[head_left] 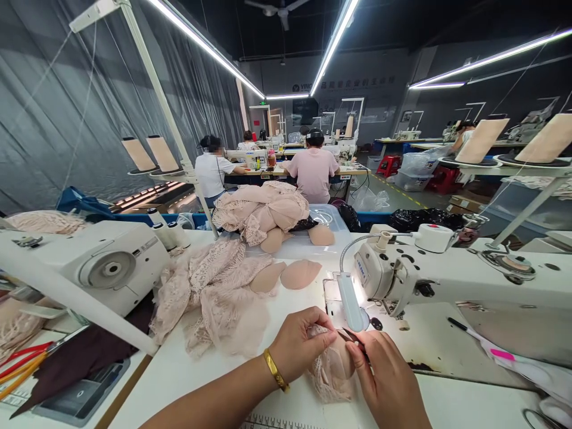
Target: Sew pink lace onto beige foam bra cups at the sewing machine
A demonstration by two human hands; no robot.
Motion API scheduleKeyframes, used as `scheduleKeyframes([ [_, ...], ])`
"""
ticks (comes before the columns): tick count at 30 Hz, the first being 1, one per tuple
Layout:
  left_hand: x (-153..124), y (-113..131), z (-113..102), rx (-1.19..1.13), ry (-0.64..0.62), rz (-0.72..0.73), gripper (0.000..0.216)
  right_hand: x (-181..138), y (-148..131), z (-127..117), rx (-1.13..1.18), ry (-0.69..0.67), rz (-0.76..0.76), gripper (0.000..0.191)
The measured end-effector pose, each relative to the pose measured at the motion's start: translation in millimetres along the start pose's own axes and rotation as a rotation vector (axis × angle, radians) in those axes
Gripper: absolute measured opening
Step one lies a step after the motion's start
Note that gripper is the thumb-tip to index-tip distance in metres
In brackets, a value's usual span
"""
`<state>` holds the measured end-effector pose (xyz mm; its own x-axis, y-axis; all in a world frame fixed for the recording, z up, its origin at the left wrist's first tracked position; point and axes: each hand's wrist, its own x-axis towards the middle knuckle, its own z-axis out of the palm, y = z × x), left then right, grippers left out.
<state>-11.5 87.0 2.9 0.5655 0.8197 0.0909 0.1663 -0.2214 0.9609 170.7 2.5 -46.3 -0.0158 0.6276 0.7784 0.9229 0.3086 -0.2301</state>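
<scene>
My left hand [300, 344], with a gold bracelet at the wrist, pinches the edge of a beige lace piece [331, 376] with a smooth rounded cup. In my right hand [388, 374] is a small dark pair of thread snips [350, 337], its tip against the cloth beside my left thumb. Part of the snips is hidden by my fingers. Both hands are close together in front of the sewing machine [379, 274], whose lamp [352, 302] shines over the needle area. The lace hangs down onto the white table between my wrists.
Beige lace [214, 298] lies heaped to the left, near loose cups [301, 274]. More lace [263, 205] sits on a clear plastic bin [333, 217] behind. A second machine [102, 262] and orange-handled scissors [22, 375] are at left. Co-workers [313, 170] sit ahead.
</scene>
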Motion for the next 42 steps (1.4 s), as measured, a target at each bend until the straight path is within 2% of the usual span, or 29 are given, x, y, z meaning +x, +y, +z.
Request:
scheduleKeyframes([
  [14,2.4,4.2,-0.6,0.003,-0.020,-0.028,0.013,3.3,-2.1,-1.6,-0.013,0.011,-0.022,0.029],
  [21,3.2,2.8,1.3,-0.066,-0.010,-0.092,0.015,-7.3,3.4,3.4,0.029,-0.060,0.003,0.022],
  [32,6.0,1.4,1.8,-0.103,0.002,-0.172,0.017,-25.7,0.2,20.6,0.027,-0.094,0.017,0.025],
  [36,3.7,1.8,4.4,-0.098,-0.053,-0.174,0.017,-22.6,-3.7,17.7,0.158,-0.100,0.144,0.022],
  [40,1.8,2.4,4.2,-0.055,-0.083,-0.125,0.018,-7.9,-13.1,0.7,0.468,-0.280,0.536,0.030],
  [42,2.2,2.5,2.7,-0.053,-0.086,-0.098,0.018,-1.3,-15.4,-6.4,0.632,-0.364,0.668,0.039],
])
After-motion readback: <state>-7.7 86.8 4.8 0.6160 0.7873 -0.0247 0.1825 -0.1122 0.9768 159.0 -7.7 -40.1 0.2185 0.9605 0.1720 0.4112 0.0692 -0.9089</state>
